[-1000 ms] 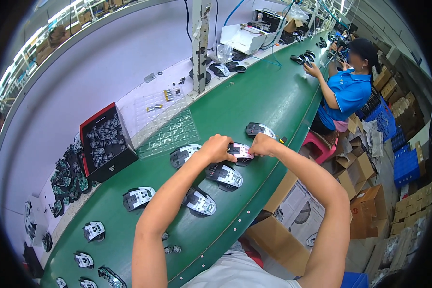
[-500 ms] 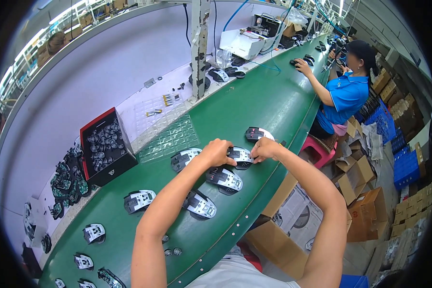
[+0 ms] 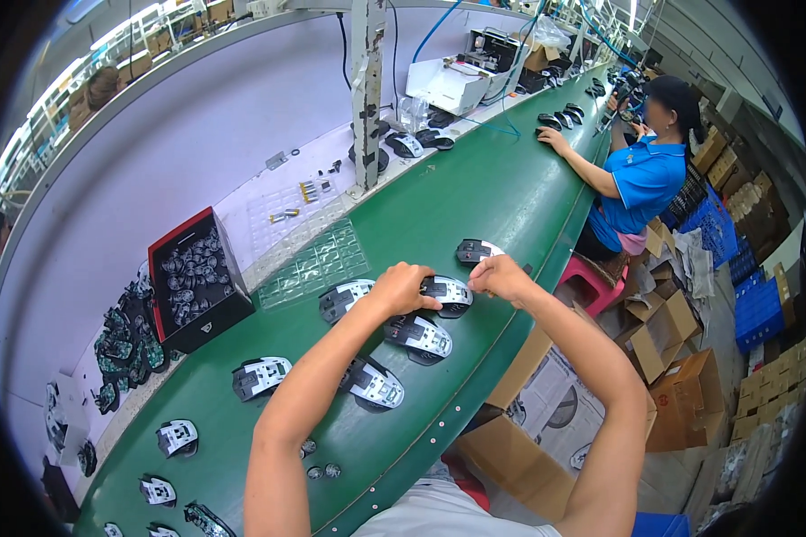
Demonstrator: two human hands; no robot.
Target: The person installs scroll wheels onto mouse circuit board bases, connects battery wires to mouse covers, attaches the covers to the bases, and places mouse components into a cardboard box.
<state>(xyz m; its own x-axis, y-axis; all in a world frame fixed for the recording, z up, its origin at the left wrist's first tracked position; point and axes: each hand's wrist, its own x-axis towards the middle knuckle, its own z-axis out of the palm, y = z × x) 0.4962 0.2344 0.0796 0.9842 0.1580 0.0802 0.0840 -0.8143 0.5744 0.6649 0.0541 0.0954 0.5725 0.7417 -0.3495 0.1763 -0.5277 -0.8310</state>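
A partly assembled computer mouse (image 3: 452, 294), grey-white with black parts, lies on the green work surface between my hands. My left hand (image 3: 407, 288) grips its left end, fingers curled over it and thumb low. Just off the right end, my right hand (image 3: 501, 278) is closed in a pinch; whatever sits between its fingertips is too small to make out. Beyond that hand rests another mouse (image 3: 476, 251), and nearer me a similar open mouse (image 3: 419, 335). One more mouse (image 3: 344, 298) is partly behind my left wrist, and another mouse (image 3: 373, 383) lies beside my left forearm.
A black and red box (image 3: 197, 277) of small round parts stands at the left, next to a pile of circuit boards (image 3: 127, 345). A clear plastic tray (image 3: 318, 264) lies along the back edge. Farther right, a co-worker in a blue shirt (image 3: 640, 179) reaches over the surface.
My right hand has drawn slightly right, away from the mouse's end. My left hand keeps its grip. The co-worker's hand has shifted nearer, beside several mice.
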